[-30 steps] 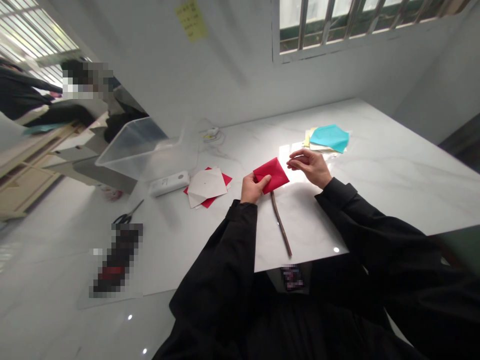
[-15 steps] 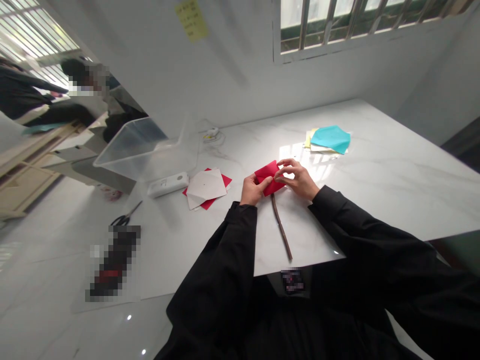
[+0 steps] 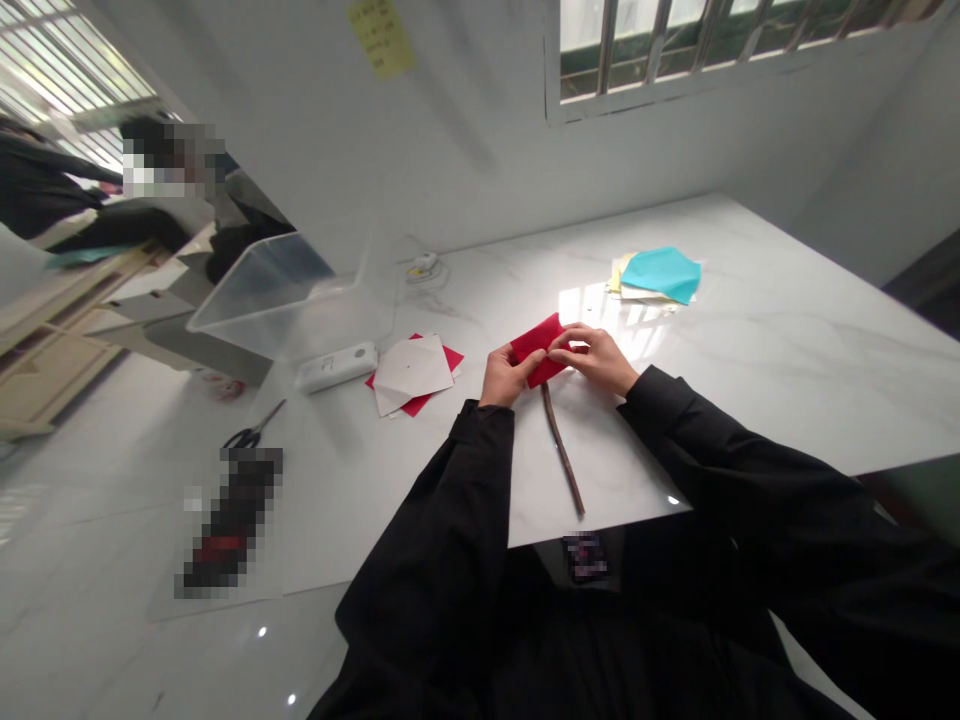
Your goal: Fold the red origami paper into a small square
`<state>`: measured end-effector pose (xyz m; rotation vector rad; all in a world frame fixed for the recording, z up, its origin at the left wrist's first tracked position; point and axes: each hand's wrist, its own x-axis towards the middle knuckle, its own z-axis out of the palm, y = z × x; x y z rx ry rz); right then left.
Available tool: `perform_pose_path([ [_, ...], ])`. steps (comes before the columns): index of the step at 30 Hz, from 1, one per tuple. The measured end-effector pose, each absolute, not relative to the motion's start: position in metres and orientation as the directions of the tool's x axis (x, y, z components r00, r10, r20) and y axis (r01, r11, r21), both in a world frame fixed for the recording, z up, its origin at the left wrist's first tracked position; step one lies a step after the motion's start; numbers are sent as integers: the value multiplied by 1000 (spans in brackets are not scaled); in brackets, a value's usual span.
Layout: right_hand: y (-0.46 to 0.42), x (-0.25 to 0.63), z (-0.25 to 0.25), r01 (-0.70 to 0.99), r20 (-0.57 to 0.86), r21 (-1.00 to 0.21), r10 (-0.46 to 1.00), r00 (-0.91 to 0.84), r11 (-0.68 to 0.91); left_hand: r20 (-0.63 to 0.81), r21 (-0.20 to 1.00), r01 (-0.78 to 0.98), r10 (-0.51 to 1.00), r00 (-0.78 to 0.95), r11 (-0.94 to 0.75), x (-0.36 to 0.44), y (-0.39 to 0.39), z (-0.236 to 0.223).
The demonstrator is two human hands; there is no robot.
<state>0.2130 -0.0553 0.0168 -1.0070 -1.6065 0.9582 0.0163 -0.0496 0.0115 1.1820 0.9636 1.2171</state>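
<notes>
A folded red paper (image 3: 535,345) lies on the white marble table (image 3: 750,350) in front of me. My left hand (image 3: 504,378) pinches its near left edge with thumb and fingers. My right hand (image 3: 595,358) is closed over the paper's right side, fingertips pressing a fold. A thin brown stick (image 3: 562,449) lies on the table just below the paper, running toward me. Both sleeves are black.
Left of the hands lie a white and red paper pile (image 3: 412,375), a white rectangular device (image 3: 336,367), a clear plastic bin (image 3: 292,295) and scissors (image 3: 255,430). A stack of teal and yellow sheets (image 3: 656,275) sits at the back right. Another person stands far left.
My right hand came from hovering open beside the paper to gripping its right side, and the paper now looks folded narrower. The left hand stayed in place.
</notes>
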Motion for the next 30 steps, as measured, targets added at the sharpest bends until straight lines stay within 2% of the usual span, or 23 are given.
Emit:
perform_pose_path([
  [7, -61, 205, 20, 16, 287, -956, 949, -128, 291, 61, 976, -217, 987, 146, -28, 16, -50, 12],
  [11, -64, 203, 23, -43, 271, -963, 950, -153, 268, 64, 973, -230, 988, 139, -31, 16, -50, 12],
  [20, -63, 201, 14, -11, 287, -957, 945, -154, 289, 41, 975, -220, 990, 136, -10, 17, -51, 14],
  [23, -60, 201, 18, 70, 295, -951, 950, -100, 303, 45, 976, -216, 992, 120, -18, 18, -49, 13],
  [26, -71, 208, 45, 182, 339, -923, 940, -27, 338, 44, 965, -260, 997, 62, -26, 19, -46, 10],
  [30, -128, 233, 84, 123, 320, -918, 888, -331, 377, 30, 945, -325, 999, -12, -32, 19, -43, 6],
])
